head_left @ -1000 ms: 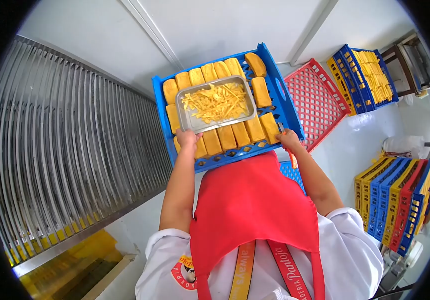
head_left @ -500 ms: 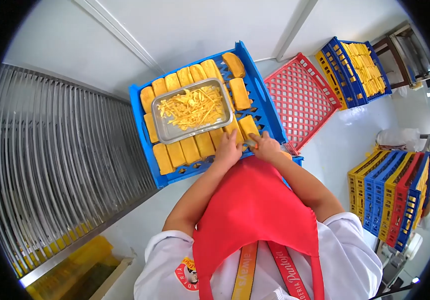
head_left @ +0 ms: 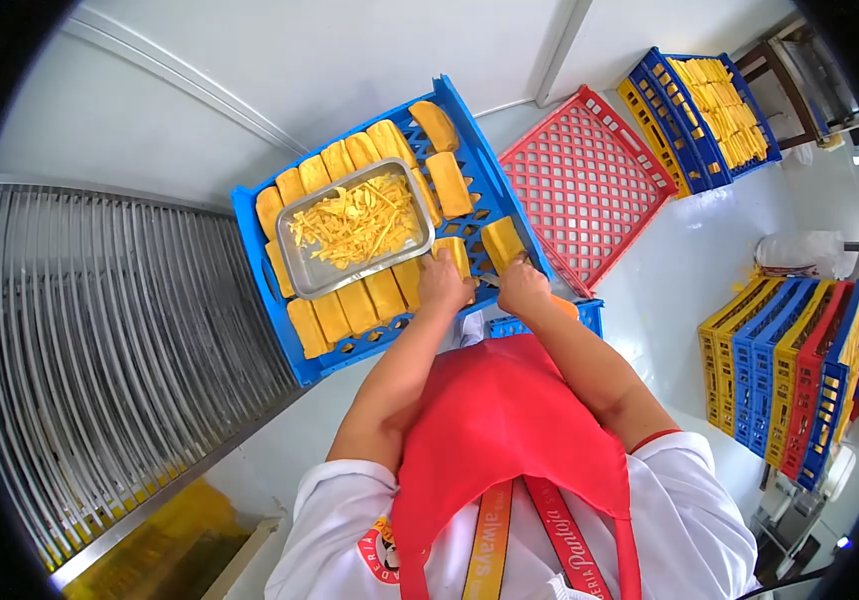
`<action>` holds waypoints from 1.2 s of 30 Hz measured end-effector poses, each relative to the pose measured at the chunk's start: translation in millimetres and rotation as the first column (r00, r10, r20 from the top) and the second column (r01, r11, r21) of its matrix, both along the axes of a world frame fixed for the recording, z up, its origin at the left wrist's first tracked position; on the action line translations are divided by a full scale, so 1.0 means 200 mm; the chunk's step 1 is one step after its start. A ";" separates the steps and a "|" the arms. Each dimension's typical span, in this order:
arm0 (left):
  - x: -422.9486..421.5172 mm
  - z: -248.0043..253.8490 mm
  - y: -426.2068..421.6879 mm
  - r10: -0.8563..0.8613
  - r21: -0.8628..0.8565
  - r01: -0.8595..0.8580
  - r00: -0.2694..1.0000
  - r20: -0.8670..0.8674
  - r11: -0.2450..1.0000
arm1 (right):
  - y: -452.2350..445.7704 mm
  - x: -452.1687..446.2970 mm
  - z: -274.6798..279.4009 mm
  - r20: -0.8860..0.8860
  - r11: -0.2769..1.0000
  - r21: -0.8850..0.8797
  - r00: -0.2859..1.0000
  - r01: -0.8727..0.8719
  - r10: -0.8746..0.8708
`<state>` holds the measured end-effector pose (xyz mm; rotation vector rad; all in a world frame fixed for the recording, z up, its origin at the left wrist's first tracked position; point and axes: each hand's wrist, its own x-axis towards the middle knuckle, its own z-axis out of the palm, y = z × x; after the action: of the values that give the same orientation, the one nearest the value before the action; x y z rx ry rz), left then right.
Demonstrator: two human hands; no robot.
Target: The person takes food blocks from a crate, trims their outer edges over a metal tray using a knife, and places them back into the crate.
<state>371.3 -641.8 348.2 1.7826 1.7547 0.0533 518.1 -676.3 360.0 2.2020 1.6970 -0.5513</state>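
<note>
A blue crate (head_left: 399, 117) holds several golden-yellow loaves (head_left: 357, 308) in rows. Across them rests a metal tray (head_left: 309, 283) with thin yellow trimmings (head_left: 362, 218). My left hand (head_left: 444, 286) is closed on the near end of one loaf (head_left: 453, 255), its fingertips over the top. My right hand (head_left: 524, 289), closed, grips a knife (head_left: 489, 280) whose short blade points left; the handle is mostly hidden by the fingers. Just beyond that hand lies another loaf (head_left: 502, 243), apart from the left-hand one.
A red crate (head_left: 590, 180) stands right of the blue one. Farther off are a dark blue crate (head_left: 672, 125) full of yellow strips and a stack of coloured crates (head_left: 775, 375). A slatted metal rack (head_left: 120, 350) fills the left side. Another blue crate (head_left: 590, 317) shows below my right hand.
The view has shifted, so the crate appears farther left. My hands have moved slightly apart, and a wider gap shows between the two loaves by them.
</note>
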 end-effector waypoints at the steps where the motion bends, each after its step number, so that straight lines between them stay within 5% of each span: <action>1: -0.03 0.08 0.00 0.020 -0.006 -0.020 0.999 0.027 1.000 | 0.00 0.00 0.02 -0.018 0.999 -0.017 0.999 0.039 -0.040; 5: -0.25 0.22 0.03 -0.061 -0.041 0.065 0.992 0.109 0.997 | 0.01 0.05 0.05 -0.186 0.995 -0.049 0.978 0.088 -0.096; 8: -0.48 0.17 0.05 0.158 -0.057 -0.154 0.806 0.571 0.986 | -0.02 0.12 0.07 -0.369 0.987 0.018 0.919 0.157 -0.140; 10: -0.63 0.14 0.07 0.225 -0.029 -0.259 0.774 0.591 0.966 | -0.06 0.16 0.08 -0.472 0.975 0.066 0.868 0.211 -0.156; 11: -0.71 0.11 0.06 0.230 -0.029 -0.265 0.773 0.591 0.964 | -0.07 0.18 0.09 -0.643 0.922 -0.126 0.678 0.365 -0.356; 13: -0.84 0.00 0.05 0.610 -0.517 -0.367 0.205 0.766 0.773 | -0.08 0.19 0.12 -0.730 0.692 -0.551 0.134 0.466 -0.671; 17: -0.91 -0.01 0.03 0.646 -0.562 -0.357 0.186 0.740 0.746 | -0.16 0.11 -0.02 -0.718 0.625 -0.675 -0.155 0.392 -0.679; 19: -0.93 0.00 0.01 0.661 -0.597 -0.304 0.182 0.728 0.742 | -0.15 0.06 -0.05 -0.739 0.676 -0.666 -0.152 0.316 -0.657; 20: -0.94 0.00 0.01 0.658 -0.593 -0.310 0.178 0.731 0.743 | -0.13 0.00 0.01 -0.811 0.770 -0.549 0.015 0.325 -0.585; 22: -0.95 0.00 0.01 0.747 -0.740 -0.233 -0.078 0.661 0.631 | -0.09 -0.12 0.11 -0.892 0.907 -0.294 0.255 0.300 -0.373; 25: -0.96 0.19 0.02 0.786 -0.815 -0.088 -0.223 0.577 0.573 | 0.01 -0.27 0.13 -0.941 0.970 -0.134 0.281 0.201 -0.188; 27: -0.92 0.24 0.04 0.779 -0.814 -0.165 -0.237 0.581 0.557 | 0.08 -0.37 0.16 -0.929 0.987 -0.113 0.340 0.114 -0.146; 29: -0.91 0.31 0.07 0.816 -0.838 -0.217 -0.206 0.540 0.500 | 0.14 -0.48 0.29 -0.633 0.893 0.426 0.658 -0.144 0.408; 36: -1.06 0.37 0.10 0.859 -0.874 -0.120 -0.166 0.485 0.471 | 0.32 -0.71 0.64 -0.442 0.855 0.365 0.739 -0.369 0.508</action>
<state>159.5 -622.7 421.4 0.0069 1.0267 0.8188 376.4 -612.8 488.5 1.7656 2.6185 -0.9041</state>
